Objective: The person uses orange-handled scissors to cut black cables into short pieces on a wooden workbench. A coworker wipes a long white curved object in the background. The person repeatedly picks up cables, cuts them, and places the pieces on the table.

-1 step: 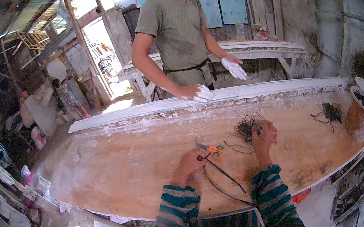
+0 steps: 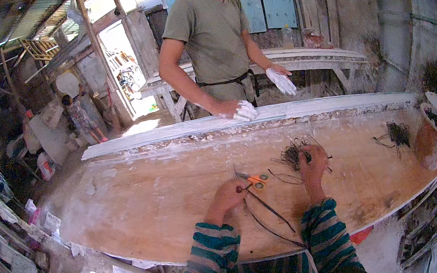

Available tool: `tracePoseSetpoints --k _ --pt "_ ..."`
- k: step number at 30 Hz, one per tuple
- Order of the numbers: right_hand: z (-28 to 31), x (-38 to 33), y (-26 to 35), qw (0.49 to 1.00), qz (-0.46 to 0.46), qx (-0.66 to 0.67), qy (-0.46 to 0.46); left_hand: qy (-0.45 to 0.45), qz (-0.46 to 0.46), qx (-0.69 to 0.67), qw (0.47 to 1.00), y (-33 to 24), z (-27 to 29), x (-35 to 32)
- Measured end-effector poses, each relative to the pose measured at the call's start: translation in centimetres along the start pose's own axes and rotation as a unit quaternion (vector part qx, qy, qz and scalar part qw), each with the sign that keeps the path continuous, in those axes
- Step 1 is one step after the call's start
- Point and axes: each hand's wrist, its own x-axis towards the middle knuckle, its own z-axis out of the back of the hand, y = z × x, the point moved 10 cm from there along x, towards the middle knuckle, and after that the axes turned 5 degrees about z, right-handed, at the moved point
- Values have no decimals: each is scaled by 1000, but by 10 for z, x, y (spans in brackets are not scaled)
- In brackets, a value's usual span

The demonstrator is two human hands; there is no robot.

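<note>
Dark cord strips [image 2: 270, 209] trail from my left hand [image 2: 227, 197], which is closed on one end of them. Their loose ends run over the brown tabletop [image 2: 149, 206] toward me. Just beyond that hand lie scissors [image 2: 259, 182] with orange handles, and a thin dark strand [image 2: 285, 177] curves to their right. My right hand [image 2: 314, 164] is at the right side of a tangled bunch of thin black cords [image 2: 293, 155]. Its fingers are pinched on black cord, and short dark ends stick out past the hand. The exact fingertip grip is partly hidden.
A second black cord bunch [image 2: 399, 134] lies farther right, beside an orange-brown bucket [image 2: 432, 144] with dark contents. A long white-coated strip [image 2: 335, 107] edges the table's far side. Across it stands a co-worker [image 2: 211, 39] with white-smeared hands. Another person [image 2: 82, 116] is far left.
My right hand has shifted slightly left, with dark cord ends now showing at its right side. My left hand stays about the same.
</note>
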Motion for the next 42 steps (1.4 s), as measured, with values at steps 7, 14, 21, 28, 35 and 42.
tracePoseSetpoints --k 7,14,21,28,35,42 --pt "-30 -20 105 913 85 314 246 9 7 -186 982 -25 5 4" --pt "-53 -48 102 827 -63 421 368 56 9 -316 947 -43 -20 -1" --pt "-73 -56 75 810 -126 438 369 96 13 -344 934 -50 -20 -1" --pt "-96 -65 -22 760 -366 496 207 13 82 -385 919 -32 -4 -3" --pt "-91 -68 -59 613 -500 610 46 -55 118 -462 877 -9 19 -4" --pt "-78 -54 -58 525 -484 700 11 -94 141 -465 869 12 24 -1"
